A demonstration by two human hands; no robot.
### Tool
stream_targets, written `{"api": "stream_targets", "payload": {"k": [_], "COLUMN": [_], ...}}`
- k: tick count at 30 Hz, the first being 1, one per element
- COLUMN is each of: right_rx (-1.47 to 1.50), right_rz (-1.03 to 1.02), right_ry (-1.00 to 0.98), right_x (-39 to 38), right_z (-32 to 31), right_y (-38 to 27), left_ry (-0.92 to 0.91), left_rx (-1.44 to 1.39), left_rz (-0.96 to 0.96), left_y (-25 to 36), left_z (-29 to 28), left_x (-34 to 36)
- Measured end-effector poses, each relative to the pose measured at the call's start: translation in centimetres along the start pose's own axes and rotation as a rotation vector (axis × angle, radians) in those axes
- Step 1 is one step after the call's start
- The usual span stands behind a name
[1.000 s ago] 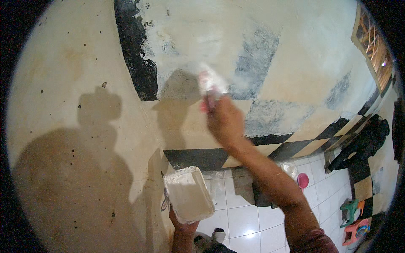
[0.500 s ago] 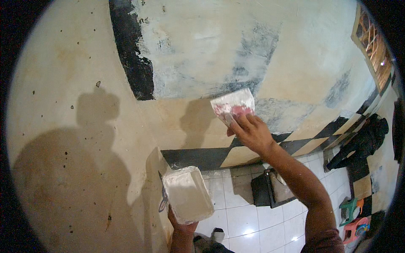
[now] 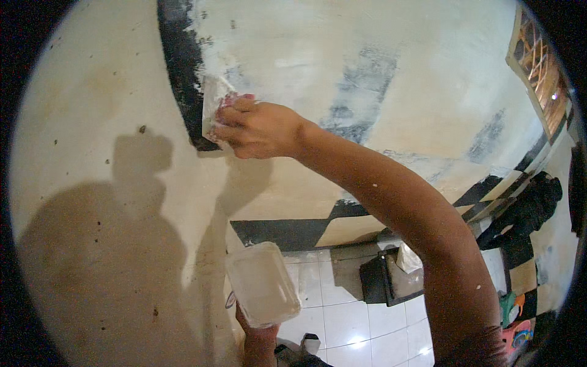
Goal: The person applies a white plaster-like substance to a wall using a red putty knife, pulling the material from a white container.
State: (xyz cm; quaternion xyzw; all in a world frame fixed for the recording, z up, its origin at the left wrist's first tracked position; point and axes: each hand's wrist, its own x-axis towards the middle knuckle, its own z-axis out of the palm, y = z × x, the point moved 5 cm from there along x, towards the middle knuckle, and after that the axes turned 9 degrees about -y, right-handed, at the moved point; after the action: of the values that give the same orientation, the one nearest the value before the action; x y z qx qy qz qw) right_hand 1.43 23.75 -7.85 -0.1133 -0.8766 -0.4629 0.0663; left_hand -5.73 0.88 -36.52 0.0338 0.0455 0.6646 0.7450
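Observation:
My right hand (image 3: 257, 128) is closed on a wide scraper (image 3: 214, 104) with white filler and pink patches on it, flat against the wall (image 3: 287, 55) at the right edge of a black painted strip (image 3: 180, 73). The wall around it carries pale filler smears over faded dark squares. Low in the view, my left hand (image 3: 257, 324) grips a rectangular plastic tub (image 3: 263, 281) holding pale filler from underneath; its fingers are mostly hidden by the tub.
Below are white floor tiles (image 3: 345, 330), a black tray-like object (image 3: 376, 281) with a white bag (image 3: 409, 257), and my feet. At right are a lattice window (image 3: 535, 55), a dark hanging or standing bundle (image 3: 526, 208), green (image 3: 507, 306) and pink stools (image 3: 513, 336).
My right hand and the scraper have moved left and up to the black strip. The tub in my left hand has shifted slightly left.

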Motion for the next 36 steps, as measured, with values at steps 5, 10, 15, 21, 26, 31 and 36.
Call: {"api": "stream_targets", "payload": {"k": [5,10,15,21,26,31,36], "right_rx": [0.146,-0.061,-0.011,-0.020,-0.071,0.263,0.385], "right_rz": [-0.069,-0.023,0.104,0.415,0.553,0.580,0.971], "right_ry": [-0.241,-0.431,-0.248,0.086,0.068,-0.144,-0.033], "right_x": [-13.5,-30.6,-26.2,-21.8,-21.0,-23.0,-23.5], "right_z": [2.9,-5.1,-6.9,-4.5,2.8,6.3,0.0], "right_y": [4.4,6.6,0.1,-0.6,-1.1,-10.5,-9.7], "left_ry": [0.070,0.029,-0.002,-0.068,0.022,-0.055,-0.049], "left_rx": [0.063,0.071,0.086,0.074,0.107,0.091,0.049], "left_rz": [0.049,-0.012,-0.023,-0.038,0.006,0.018,0.026], "left_y": [0.7,-0.4,-0.6,-0.9,-1.9,-1.8,-1.7], "left_z": [-1.1,-2.9,-2.4,0.0,-1.1,-1.3,-0.8], "left_x": [-0.3,0.8,0.6,0.1,-0.4,-0.1,-0.1]}}
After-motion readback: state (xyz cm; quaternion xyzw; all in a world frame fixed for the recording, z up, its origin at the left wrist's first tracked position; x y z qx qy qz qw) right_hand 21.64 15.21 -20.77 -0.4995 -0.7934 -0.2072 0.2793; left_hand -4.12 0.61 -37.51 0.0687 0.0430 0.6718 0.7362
